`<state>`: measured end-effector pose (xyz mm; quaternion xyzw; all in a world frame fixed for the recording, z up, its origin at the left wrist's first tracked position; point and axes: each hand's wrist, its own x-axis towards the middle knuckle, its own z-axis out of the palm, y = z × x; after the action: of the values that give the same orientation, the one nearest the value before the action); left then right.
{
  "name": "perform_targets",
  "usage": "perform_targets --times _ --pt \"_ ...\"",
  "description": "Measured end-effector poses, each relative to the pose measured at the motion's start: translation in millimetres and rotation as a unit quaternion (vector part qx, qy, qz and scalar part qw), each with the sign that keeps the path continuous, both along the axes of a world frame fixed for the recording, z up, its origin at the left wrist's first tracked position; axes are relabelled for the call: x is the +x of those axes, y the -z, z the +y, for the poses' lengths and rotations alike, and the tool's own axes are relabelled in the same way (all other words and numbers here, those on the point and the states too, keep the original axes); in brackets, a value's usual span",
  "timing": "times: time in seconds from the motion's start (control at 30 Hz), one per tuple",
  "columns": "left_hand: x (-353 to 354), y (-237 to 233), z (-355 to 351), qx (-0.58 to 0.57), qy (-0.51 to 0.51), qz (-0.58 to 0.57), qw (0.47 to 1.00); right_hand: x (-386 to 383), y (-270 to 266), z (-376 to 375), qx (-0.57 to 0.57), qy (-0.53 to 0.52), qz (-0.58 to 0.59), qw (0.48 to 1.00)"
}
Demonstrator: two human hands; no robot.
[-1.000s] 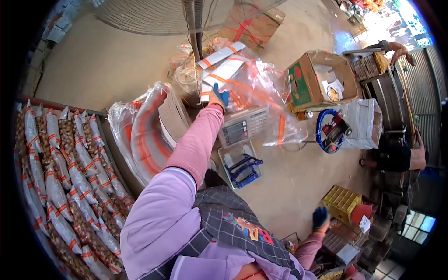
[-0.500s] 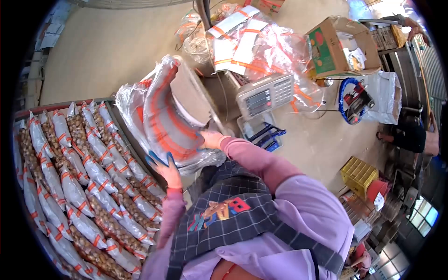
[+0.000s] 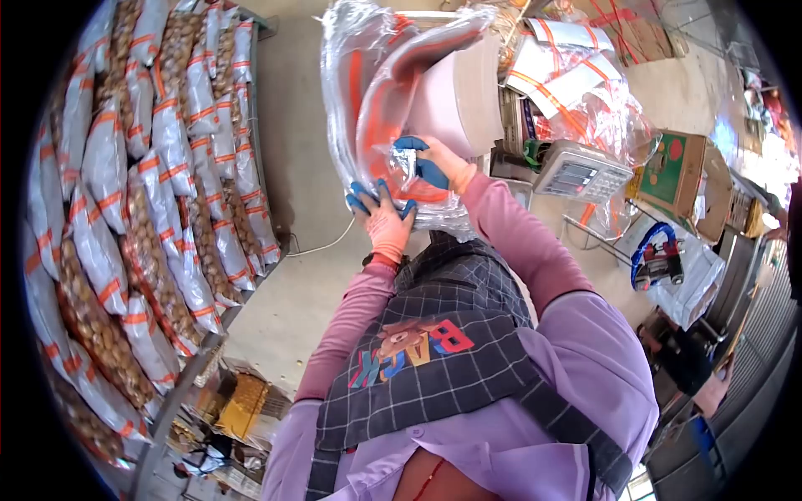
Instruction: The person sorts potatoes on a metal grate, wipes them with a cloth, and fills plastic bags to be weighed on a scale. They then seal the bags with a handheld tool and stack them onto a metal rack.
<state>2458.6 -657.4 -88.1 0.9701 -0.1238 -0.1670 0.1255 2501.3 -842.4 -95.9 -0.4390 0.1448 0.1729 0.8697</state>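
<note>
A thick stack of clear plastic bags with orange stripes (image 3: 380, 108) lies in front of me, curving against a pale smooth panel (image 3: 455, 104). My right hand (image 3: 441, 164), gloved with blue fingertips, is closed on a crumpled silvery bag edge (image 3: 404, 165) at the stack's near part. Just left of it, my left hand (image 3: 383, 219), in the same kind of glove, rests on the near edge of the stack with its fingers spread.
Filled striped bags of brown, round produce (image 3: 171, 159) lie in rows in a metal-edged bin on the left. At right are a scale display (image 3: 582, 169), loose plastic with white cards (image 3: 561, 67), an open cardboard box (image 3: 681, 179) and a blue-ringed device (image 3: 656, 255). Another person (image 3: 689, 363) is farther right.
The view has swung, so the bin sits farther left. My left hand has come from beside the stack onto its near edge. My right hand now pinches a silvery bag edge.
</note>
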Motion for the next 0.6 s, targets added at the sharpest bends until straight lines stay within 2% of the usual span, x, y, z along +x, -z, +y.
perform_targets --times 0.03,0.1,0.13,0.17,0.2,0.23,0.27,0.3,0.33,0.37,0.4,0.43,0.47,0.5,0.53,0.57,0.6 --pt "-1.1 6.0 4.0 -0.016 -0.003 -0.004 1.0 6.3 -50.0 -2.1 0.008 -0.034 -0.043 0.998" --pt "4.9 -1.5 10.3 -0.004 0.011 0.057 0.998 10.2 -114.8 1.2 0.179 0.005 -0.153 0.972" --pt "11.1 -16.4 15.9 -0.051 -0.002 0.088 0.995 10.7 -145.4 4.8 0.18 -0.024 -0.151 0.972" --pt "18.6 -33.6 24.9 -0.068 -0.004 0.073 0.995 9.8 -175.1 12.4 0.179 -0.054 -0.149 0.971" --pt "22.5 -52.6 40.6 -0.225 0.001 0.092 0.97 5.3 -203.7 33.1 0.102 -0.082 -0.115 0.985" --pt "20.4 -71.6 61.8 -0.374 0.006 0.11 0.921 -1.9 -231.4 61.5 0.026 -0.109 -0.076 0.991" --pt "15.9 -89.1 89.0 -0.512 0.008 0.119 0.851 -1.4 -227.1 96.9 -0.072 -0.169 -0.314 0.931" --pt "11.5 -107.0 116.2 -0.635 0.025 0.137 0.76 -0.8 -223.1 132.2 -0.137 -0.15 -0.528 0.825" --pt "4.8 -131.8 154.7 -0.669 0.006 0.117 0.734 -4.0 -238.5 171.4 -0.112 -0.204 -0.559 0.796" --pt "-7.1 -152.4 197.9 -0.67 -0.034 0.075 0.738 -10.9 -235.7 220.0 -0.029 -0.268 -0.451 0.851" --pt "-17.3 -168.0 243.9 -0.655 -0.082 0.02 0.751 -23.4 -267.5 259.7 -0.007 -0.282 -0.418 0.863" --pt "-26.1 -178.1 287.6 -0.637 -0.128 -0.033 0.76 -19.1 -275.0 300.7 -0.106 -0.203 -0.673 0.703" --pt "-35.1 -184.2 327.3 -0.616 -0.173 -0.086 0.764 -26.2 -278.8 336.7 -0.051 -0.221 -0.631 0.742" --pt "-41.8 -189.9 365.5 -0.594 -0.215 -0.131 0.764 -31.1 -287.9 365.6 -0.04 -0.144 -0.656 0.74" --pt "-50.6 -197.2 400.2 -0.575 -0.249 -0.162 0.762 -35.9 -309.0 383.3 0.036 -0.227 -0.48 0.847" --pt "-61.3 -204.3 433.4 -0.563 -0.28 -0.173 0.758 -41.8 -325.8 400.1 0.104 -0.298 -0.274 0.908" --pt "-77.8 -218.0 462.2 -0.534 -0.321 -0.157 0.766 -41.4 -318.2 418.5 -0.061 -0.297 -0.393 0.868"
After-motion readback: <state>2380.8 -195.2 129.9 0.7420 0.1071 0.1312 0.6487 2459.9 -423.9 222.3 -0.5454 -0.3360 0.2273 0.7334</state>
